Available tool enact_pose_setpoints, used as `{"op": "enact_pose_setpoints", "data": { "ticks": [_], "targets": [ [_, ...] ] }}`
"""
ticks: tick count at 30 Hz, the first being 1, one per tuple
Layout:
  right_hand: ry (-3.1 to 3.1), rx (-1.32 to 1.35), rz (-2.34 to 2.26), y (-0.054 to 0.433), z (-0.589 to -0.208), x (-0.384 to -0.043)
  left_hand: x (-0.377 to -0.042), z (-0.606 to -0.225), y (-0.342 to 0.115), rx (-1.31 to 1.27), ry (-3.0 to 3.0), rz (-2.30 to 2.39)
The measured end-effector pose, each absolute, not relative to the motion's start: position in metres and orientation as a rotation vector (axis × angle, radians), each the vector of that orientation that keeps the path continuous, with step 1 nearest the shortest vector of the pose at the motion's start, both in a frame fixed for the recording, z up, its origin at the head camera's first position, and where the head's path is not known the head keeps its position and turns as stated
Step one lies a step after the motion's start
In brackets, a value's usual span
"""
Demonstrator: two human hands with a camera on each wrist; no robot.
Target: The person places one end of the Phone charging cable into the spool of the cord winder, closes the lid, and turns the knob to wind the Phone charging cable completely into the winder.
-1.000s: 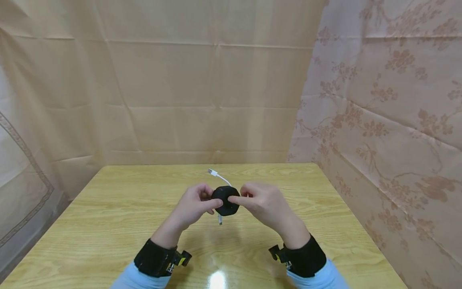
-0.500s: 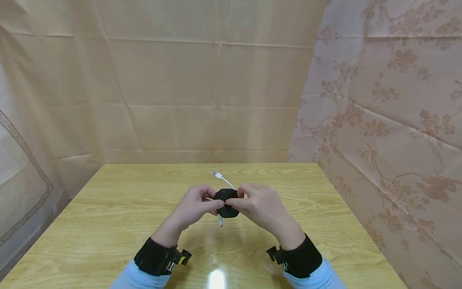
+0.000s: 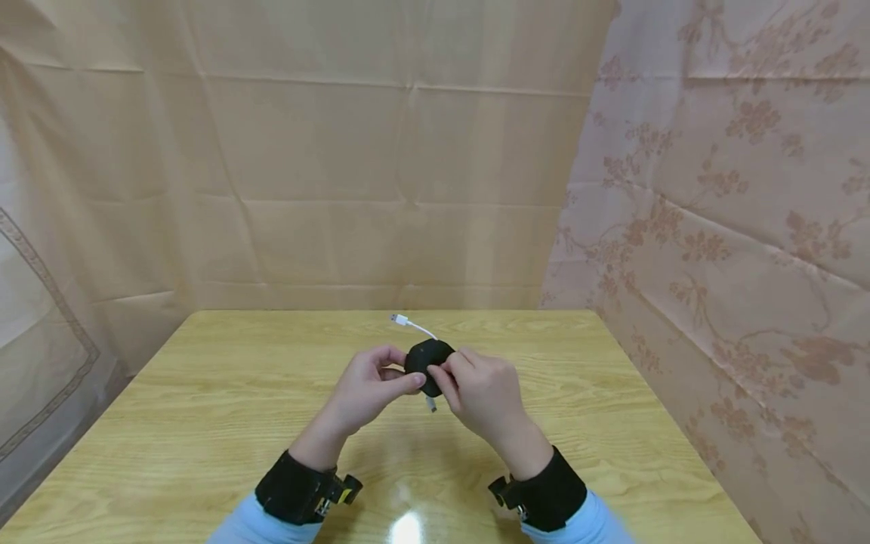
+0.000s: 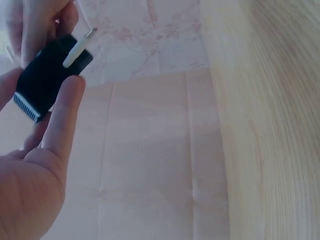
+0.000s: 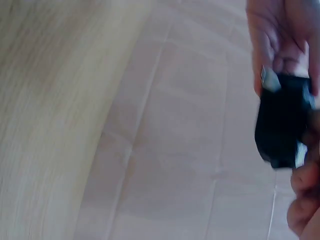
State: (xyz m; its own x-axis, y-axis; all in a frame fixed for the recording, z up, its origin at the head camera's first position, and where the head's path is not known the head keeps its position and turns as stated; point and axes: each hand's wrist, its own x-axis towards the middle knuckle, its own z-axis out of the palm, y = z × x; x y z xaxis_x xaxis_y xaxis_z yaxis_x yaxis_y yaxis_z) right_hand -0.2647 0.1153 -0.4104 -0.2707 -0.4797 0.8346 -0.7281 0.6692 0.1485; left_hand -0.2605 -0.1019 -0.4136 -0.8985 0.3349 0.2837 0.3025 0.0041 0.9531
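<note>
Above the table, both hands hold a small black many-sided case (image 3: 423,355) with a white USB cable (image 3: 402,320). The USB-A plug sticks out at the far upper left, and a short white cable end (image 3: 431,405) hangs below. My left hand (image 3: 365,387) grips the left edge between thumb and fingers. On the right side, my right hand (image 3: 486,394) pinches the case, its thumb on the near face. From the left wrist, the case (image 4: 42,80) looks thick, with a ribbed edge. In the right wrist view, the case (image 5: 281,120) is blurred.
The hands are over a light wood table (image 3: 224,408). A beige curtain (image 3: 340,166) hangs behind it, and a flowered cloth (image 3: 720,227) runs along the right side. Each wrist wears a black band (image 3: 294,487) with a small camera.
The case has tilted and risen slightly, its lower cable end swinging right. My right hand has turned, with its wrist shifting left. My left hand keeps its grip.
</note>
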Motion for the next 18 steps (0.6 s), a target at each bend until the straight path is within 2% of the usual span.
{"op": "enact_pose_setpoints", "data": {
  "ticks": [9, 18],
  "targets": [
    [-2.031, 0.624, 0.446, 0.093, -0.419, -0.259, -0.261, -0.421, -0.088, 0.728, 2.35, 2.179],
    [-2.141, 0.534, 0.653, 0.09, -0.42, -0.259, -0.265, -0.424, -0.088, 0.68, 2.394, 2.168]
  ]
}}
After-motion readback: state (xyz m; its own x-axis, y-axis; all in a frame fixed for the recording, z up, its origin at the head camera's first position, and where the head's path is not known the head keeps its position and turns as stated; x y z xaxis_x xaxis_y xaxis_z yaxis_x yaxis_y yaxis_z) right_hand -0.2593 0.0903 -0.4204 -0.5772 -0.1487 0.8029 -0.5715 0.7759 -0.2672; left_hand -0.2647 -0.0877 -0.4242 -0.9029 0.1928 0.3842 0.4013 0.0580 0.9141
